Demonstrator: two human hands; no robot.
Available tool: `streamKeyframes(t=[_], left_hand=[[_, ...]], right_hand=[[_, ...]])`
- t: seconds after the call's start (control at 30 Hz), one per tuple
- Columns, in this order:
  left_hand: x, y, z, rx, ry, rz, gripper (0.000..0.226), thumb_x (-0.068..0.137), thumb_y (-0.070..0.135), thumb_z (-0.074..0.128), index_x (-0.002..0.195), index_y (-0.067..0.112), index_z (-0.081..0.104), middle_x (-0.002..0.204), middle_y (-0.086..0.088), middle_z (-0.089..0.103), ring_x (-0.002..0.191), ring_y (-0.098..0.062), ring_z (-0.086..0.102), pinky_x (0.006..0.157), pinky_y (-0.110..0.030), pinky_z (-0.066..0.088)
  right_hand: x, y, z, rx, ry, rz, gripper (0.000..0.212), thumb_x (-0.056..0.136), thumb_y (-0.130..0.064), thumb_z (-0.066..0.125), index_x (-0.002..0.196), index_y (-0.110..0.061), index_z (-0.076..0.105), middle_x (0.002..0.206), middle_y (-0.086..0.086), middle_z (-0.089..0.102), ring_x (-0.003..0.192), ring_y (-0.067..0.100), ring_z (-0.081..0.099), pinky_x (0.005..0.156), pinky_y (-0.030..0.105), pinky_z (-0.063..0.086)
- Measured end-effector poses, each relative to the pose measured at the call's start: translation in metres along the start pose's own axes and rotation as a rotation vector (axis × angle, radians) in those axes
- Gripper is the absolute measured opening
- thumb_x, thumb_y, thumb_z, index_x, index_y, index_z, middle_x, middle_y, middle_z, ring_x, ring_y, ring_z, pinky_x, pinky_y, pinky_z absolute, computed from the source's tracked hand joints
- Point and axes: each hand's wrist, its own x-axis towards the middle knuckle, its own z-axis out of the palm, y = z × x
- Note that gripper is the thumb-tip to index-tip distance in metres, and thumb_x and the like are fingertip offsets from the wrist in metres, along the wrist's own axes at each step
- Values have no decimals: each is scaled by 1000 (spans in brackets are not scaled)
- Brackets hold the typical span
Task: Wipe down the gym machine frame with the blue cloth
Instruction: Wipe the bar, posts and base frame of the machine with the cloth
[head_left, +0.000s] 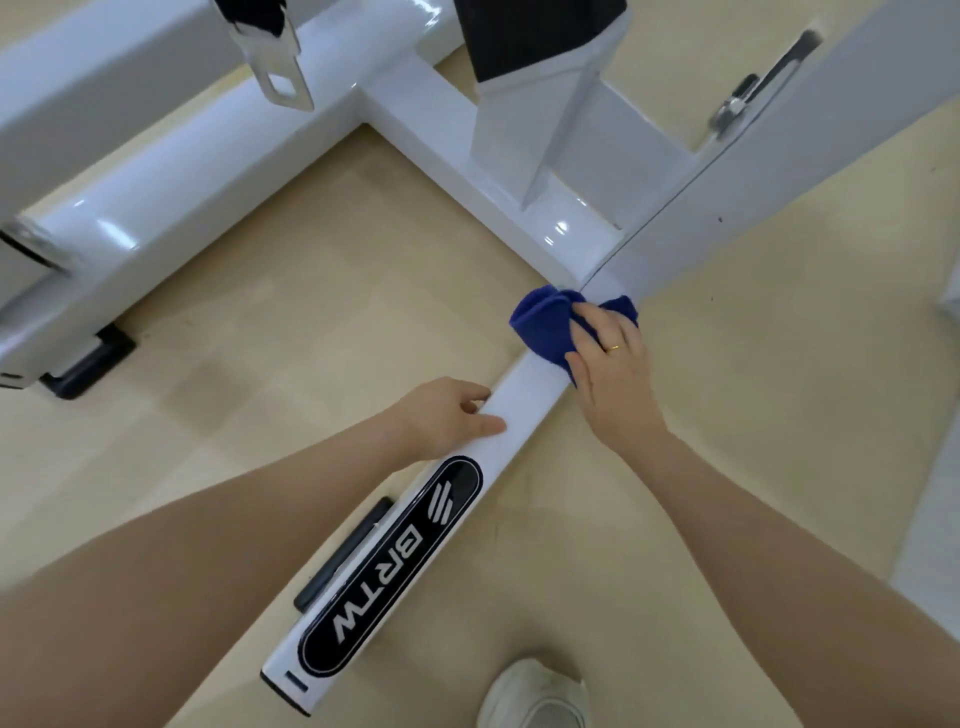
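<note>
1. The white frame (524, 387) of the gym machine lies low on a tan floor (311, 291), with 1 bar running from the bottom centre up toward a joint where other bars meet.
2. The blue cloth (545, 325) sits bunched on top of this bar, just below the joint.
3. The right hand (615, 364) presses down on the cloth, its fingers curled over the cloth's near edge and gripping it; a ring (614, 348) shows on 1 finger.
4. The left hand (447, 415) rests on the left side of the same bar, nearer the person than the cloth, thumb on top and fingers relaxed, holding nothing.
5. A black oval label (395, 566) with white letters runs along the bar below the left hand.
6. A black foot pad (343, 556) shows under the bar's left edge.
7. A white shoe (535, 696) shows at the bottom edge, right of the bar's end.
</note>
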Motion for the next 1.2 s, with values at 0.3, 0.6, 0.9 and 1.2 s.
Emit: streamKeyframes(t=[0.3, 0.6, 0.9, 1.2], left_hand=[[-16, 40, -14, 479, 197, 116, 50, 95, 20, 48, 143, 15, 34, 142, -5, 39, 127, -21, 43, 102, -30, 37], [-53, 145, -56, 303, 497, 600, 55, 97, 20, 44, 148, 24, 24, 148, 1, 34, 124, -16, 46, 98, -25, 38], [-88, 218, -68, 68, 393, 867, 54, 96, 3, 34, 145, 24, 29, 140, 10, 43, 109, 0, 48, 80, 2, 33], [-121, 290, -80, -165, 299, 982, 40, 102, 14, 31, 140, 25, 40, 141, 13, 44, 127, 3, 39, 105, -10, 29]], right_hand=[[56, 6, -76, -490, -371, -190, 59, 52, 6, 75, 110, 4, 63, 106, 23, 63, 88, 36, 61, 73, 39, 49], [70, 0, -177, -734, 490, -45, 48, 70, -2, 39, 115, -15, 48, 120, 8, 36, 91, 26, 37, 71, 36, 33], [95, -18, -193, -505, 652, 319, 49, 84, -22, 59, 122, -39, 35, 119, -11, 34, 111, 26, 36, 93, 38, 45], [133, -57, -267, 219, 1008, 542, 57, 92, -25, 33, 142, -1, 26, 142, 18, 30, 122, 25, 35, 105, 21, 23]])
